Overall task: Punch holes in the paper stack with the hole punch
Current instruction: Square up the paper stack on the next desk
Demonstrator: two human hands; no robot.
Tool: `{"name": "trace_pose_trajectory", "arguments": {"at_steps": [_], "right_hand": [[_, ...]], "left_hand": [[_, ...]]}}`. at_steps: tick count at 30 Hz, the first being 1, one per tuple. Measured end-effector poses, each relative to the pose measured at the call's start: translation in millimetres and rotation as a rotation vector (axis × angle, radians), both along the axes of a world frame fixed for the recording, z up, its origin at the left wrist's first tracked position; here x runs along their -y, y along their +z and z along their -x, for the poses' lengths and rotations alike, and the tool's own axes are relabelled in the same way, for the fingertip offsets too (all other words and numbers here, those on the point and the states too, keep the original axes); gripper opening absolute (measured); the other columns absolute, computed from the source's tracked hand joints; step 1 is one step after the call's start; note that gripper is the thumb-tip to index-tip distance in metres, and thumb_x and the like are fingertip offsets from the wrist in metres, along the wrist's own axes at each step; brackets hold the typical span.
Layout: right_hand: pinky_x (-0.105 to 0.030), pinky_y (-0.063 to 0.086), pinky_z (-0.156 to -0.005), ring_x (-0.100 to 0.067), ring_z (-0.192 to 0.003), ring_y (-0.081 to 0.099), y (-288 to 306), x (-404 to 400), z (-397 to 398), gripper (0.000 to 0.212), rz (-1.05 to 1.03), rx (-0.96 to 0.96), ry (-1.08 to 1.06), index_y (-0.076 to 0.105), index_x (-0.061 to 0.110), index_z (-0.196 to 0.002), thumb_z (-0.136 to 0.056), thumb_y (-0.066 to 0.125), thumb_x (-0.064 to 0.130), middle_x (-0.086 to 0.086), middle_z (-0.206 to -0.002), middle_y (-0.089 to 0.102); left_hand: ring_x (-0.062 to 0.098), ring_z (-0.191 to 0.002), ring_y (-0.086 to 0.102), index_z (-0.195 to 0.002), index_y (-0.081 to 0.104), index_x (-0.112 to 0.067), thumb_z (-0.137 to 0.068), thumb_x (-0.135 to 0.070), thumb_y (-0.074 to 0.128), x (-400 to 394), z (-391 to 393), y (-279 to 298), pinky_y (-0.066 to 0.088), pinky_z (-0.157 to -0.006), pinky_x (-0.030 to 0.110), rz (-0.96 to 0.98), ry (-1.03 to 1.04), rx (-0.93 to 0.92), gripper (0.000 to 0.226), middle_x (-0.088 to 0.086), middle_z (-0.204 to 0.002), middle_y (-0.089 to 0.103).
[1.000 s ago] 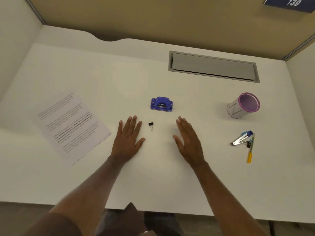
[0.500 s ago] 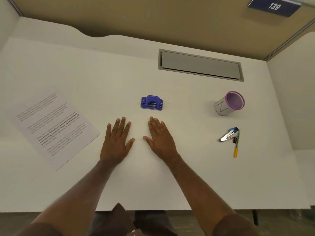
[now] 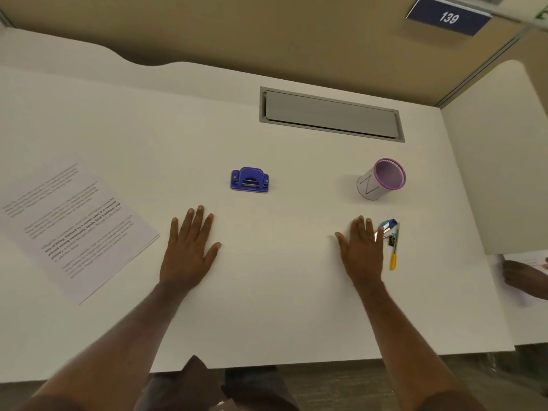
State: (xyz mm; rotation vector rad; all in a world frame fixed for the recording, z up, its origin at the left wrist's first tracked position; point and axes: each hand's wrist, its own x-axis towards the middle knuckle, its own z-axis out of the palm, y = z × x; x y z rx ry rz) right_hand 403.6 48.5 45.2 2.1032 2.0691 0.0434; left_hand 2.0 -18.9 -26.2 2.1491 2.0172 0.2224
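Head view shows your left hand [image 3: 189, 247] and right hand [image 3: 360, 247] lying flat on the white desk [image 3: 281, 307], fingers spread, holding nothing. Your blue hole punch [image 3: 249, 180] sits mid-desk, its long axis parallel to the near edge, well beyond your left fingertips. Your paper stack [image 3: 75, 226] lies toward the left edge, turned at an angle to it. Toward the right edge, the purple-rimmed cup [image 3: 381, 179] stands upright; nothing shows inside. A stapler [image 3: 387, 226] and yellow pen [image 3: 394, 250] lie just beside your right hand.

left hand [image 3: 189, 247]: flat, palm down, fingers spread | right hand [image 3: 360, 250]: flat, palm down, empty
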Motion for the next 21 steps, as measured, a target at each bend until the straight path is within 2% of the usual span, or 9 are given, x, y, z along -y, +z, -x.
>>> {"name": "trace_pose_trajectory", "arguments": {"at_steps": [3,6,13,18,21], "right_hand": [[-0.052,0.013,-0.124,-0.037,-0.145,0.035,0.3,-0.1,-9.7,0.082,-0.013,0.030,-0.015,0.046,-0.007,-0.141,-0.098,0.014,0.055,-0.022,-0.150,0.047],[-0.052,0.019,-0.122,-0.038,-0.145,0.034,1.8,1.3,-16.4,0.084,-0.017,0.042,-0.036,0.046,-0.007,-0.140,-0.097,0.011,0.056,-0.023,-0.148,0.047],[-0.054,0.021,-0.121,-0.039,-0.146,0.033,6.0,2.2,-15.2,0.081,-0.040,-0.074,-0.015,0.046,-0.003,-0.143,-0.097,0.014,0.054,-0.022,-0.153,0.043],[-0.052,0.025,-0.121,-0.038,-0.146,0.034,10.9,-7.6,12.7,0.071,-0.127,-0.276,0.103,0.047,0.001,-0.145,-0.099,0.026,0.051,-0.019,-0.155,0.041],[-0.050,0.029,-0.119,-0.036,-0.145,0.037,15.6,-16.1,41.1,0.059,-0.203,-0.373,0.219,0.050,0.004,-0.144,-0.102,0.040,0.043,-0.017,-0.154,0.042]], "left_hand": [[0.026,-0.158,0.007,-0.162,0.014,-0.018,-0.102,-0.053,0.024,-0.7,-0.3,0.8,0.009,-0.126,0.054,-0.003,-0.001,0.003,0.070,0.005,-0.171,0.004],[0.027,-0.157,0.010,-0.161,0.016,-0.017,-0.102,-0.053,0.024,1.3,-1.1,4.1,0.011,-0.126,0.055,-0.011,0.008,0.002,0.070,0.006,-0.171,0.007],[0.029,-0.156,0.016,-0.160,0.023,-0.015,-0.101,-0.051,0.026,-1.2,-5.7,13.1,0.015,-0.125,0.056,0.032,0.012,-0.015,0.069,0.008,-0.170,0.013],[0.030,-0.157,0.013,-0.160,0.023,-0.014,-0.099,-0.054,0.017,-4.2,-7.8,26.5,0.011,-0.126,0.055,0.112,0.015,-0.003,0.073,0.010,-0.169,0.011],[0.030,-0.157,0.005,-0.161,0.014,-0.015,-0.095,-0.056,0.008,-5.6,-8.7,35.2,0.004,-0.127,0.052,0.153,0.024,0.012,0.078,0.010,-0.170,0.003]]}}
